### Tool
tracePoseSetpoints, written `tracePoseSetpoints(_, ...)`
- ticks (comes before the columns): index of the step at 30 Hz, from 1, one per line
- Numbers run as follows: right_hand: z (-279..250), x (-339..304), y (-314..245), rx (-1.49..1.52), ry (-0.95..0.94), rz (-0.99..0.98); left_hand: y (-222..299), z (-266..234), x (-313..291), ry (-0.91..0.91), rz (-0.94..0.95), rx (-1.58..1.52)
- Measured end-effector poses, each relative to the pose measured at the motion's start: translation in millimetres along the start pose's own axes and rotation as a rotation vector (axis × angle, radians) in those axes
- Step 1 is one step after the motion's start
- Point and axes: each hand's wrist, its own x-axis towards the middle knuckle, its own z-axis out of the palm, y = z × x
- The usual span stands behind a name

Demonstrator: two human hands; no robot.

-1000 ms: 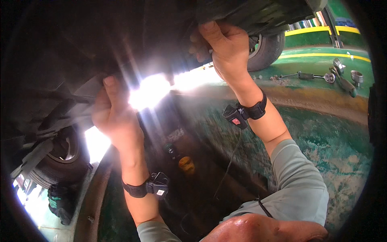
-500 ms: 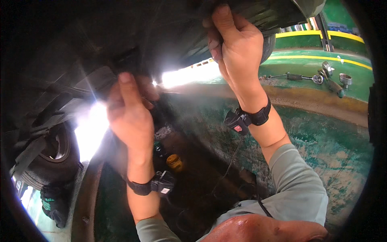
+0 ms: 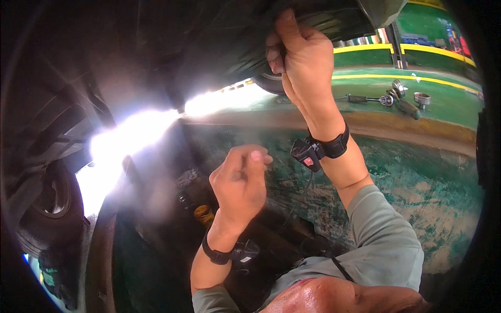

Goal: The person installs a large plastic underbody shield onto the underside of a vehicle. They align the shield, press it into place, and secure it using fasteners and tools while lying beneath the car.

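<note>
Overhead spreads the dark underside of a vehicle (image 3: 209, 36), with a black panel edge (image 3: 339, 23) at the upper right. My right hand (image 3: 308, 60) is raised to this underside near that edge, its fingers curled in and the thumb up. What they grip, if anything, is lost in the dark. Lower down, my left hand (image 3: 240, 180) hangs in the air before the pit wall, apart from the vehicle. Its fingers are bent in towards the thumb; any small thing between them does not show. Both wrists wear black straps with small boxes.
On the green ledge at right lie a ratchet (image 3: 370, 99), a tool with a dark green handle (image 3: 407, 107) and a metal ring-shaped socket (image 3: 421, 99). A worn green pit wall (image 3: 402, 198) runs below. A tyre (image 3: 52, 203) stands at left. A yellow round object (image 3: 203, 214) sits low down.
My left hand has come down and to the right, away from the underside. My right hand stays up at the panel. The view has shifted slightly.
</note>
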Motion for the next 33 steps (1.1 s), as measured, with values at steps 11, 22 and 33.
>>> tracePoseSetpoints(11,-53.6,3.1,11.7,-0.29,-0.134,0.17,-7.3,-113.1,69.1,0.44,0.552,1.197)
tracePoseSetpoints(22,-51.3,12.2,-16.2,-0.526,0.065,0.112,50.9,-39.2,91.6,0.257,0.306,0.725)
tracePoseSetpoints(33,-37.8,-2.2,7.4,-0.403,-0.09,0.052,88.1,37.1,129.4,0.429,0.202,0.654)
